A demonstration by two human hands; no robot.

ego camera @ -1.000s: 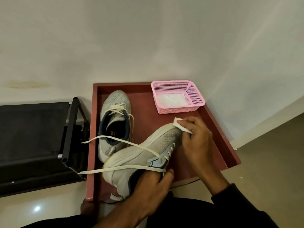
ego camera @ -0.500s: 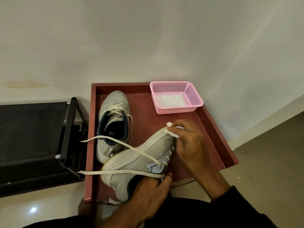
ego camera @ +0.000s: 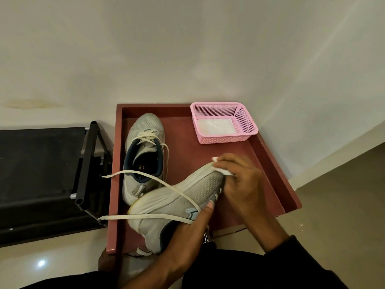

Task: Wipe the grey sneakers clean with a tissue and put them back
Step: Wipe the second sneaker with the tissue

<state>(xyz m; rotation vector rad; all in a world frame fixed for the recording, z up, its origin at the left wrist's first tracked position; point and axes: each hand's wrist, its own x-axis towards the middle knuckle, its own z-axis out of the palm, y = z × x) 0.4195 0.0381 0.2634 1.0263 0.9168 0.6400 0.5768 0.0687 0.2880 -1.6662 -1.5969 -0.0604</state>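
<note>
— Now, where's the sneaker being cleaned?
— Tilted on its side at the red table's (ego camera: pixel 270 163) near edge; the left hand (ego camera: pixel 187 232) grips the held sneaker (ego camera: pixel 177 203) at its collar.
— And the tissue (ego camera: pixel 221 171)?
— Pinched in the right hand (ego camera: pixel 239 182), pressed against the toe.
— The second sneaker (ego camera: pixel 143 155)?
— Upright by the left edge; the pink basket (ego camera: pixel 224 139) sits in the far right corner.

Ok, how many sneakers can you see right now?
2. One sneaker rests flat at the red tray's back left; the other sneaker is tilted at the front, held by the left hand.
</note>
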